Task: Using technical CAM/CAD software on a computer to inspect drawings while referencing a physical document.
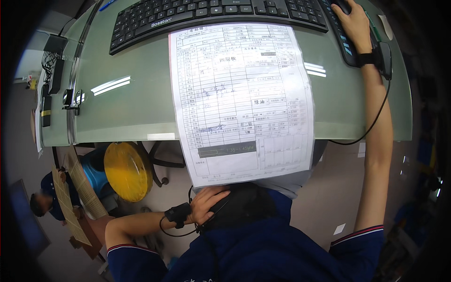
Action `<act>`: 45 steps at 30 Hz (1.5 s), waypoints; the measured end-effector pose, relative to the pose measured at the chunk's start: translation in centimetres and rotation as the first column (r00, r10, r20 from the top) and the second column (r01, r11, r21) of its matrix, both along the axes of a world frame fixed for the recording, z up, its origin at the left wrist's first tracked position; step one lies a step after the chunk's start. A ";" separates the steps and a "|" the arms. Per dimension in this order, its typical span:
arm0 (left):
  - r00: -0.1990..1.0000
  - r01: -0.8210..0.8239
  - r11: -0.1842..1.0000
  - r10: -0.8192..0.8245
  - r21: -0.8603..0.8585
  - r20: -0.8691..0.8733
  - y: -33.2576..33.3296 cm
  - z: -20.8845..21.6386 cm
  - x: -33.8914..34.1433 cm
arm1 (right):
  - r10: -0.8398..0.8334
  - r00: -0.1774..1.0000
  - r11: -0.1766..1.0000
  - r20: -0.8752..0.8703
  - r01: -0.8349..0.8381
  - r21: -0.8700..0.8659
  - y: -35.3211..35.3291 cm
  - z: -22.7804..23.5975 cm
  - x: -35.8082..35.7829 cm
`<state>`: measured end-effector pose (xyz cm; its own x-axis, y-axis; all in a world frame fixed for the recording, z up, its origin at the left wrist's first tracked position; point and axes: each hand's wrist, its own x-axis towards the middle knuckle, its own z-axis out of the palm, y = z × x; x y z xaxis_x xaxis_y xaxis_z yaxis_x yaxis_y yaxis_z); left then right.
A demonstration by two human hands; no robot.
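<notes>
At the far right of the desk, my right hand [353, 27] is closed over a black computer mouse [344, 5], on a dark mouse pad [341, 35]. My left hand [206, 205] lies against my lap with its fingers stretched out, holding nothing that I can see. Just beyond it is the near end of a printed form [239, 101] in a clear sleeve, with handwriting on it. The form hangs over the desk's front edge, and its far end meets a black keyboard [211, 15].
The desk [127, 110] has a greenish glossy top. A cable [383, 110] runs from my right wrist device over the edge. A yellow round stool [128, 171] stands at left, near a seated person [58, 192]. Black power strips [57, 76] line the desk's left side.
</notes>
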<state>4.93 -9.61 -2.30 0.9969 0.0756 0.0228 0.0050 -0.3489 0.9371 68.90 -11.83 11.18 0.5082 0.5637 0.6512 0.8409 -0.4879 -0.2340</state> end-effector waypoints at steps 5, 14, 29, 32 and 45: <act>1.000 0.007 1.000 -0.007 0.014 0.014 0.0 0.5 0.3 | -0.032 0.998 0.999 0.058 0.034 -0.031 -0.9 0.1 1.7; 0.984 -0.174 0.983 0.170 -0.059 -0.060 -1.3 0.2 -0.8 | -0.032 0.990 0.995 -0.138 0.045 0.092 0.4 0.2 -1.7; 0.828 -0.348 0.886 0.137 0.306 0.544 5.9 15.7 5.1 | -0.051 0.987 0.992 -0.152 0.068 0.106 0.1 -0.5 -1.5; 0.588 -0.449 0.822 -0.023 0.350 0.809 8.8 24.5 7.6 | -0.059 0.986 0.993 -0.156 0.073 0.088 -0.6 0.0 -1.5; -0.002 -0.567 0.821 0.085 -0.071 0.996 16.5 33.0 18.6 | -0.018 0.989 0.995 -0.146 0.033 0.098 -0.2 0.4 -1.4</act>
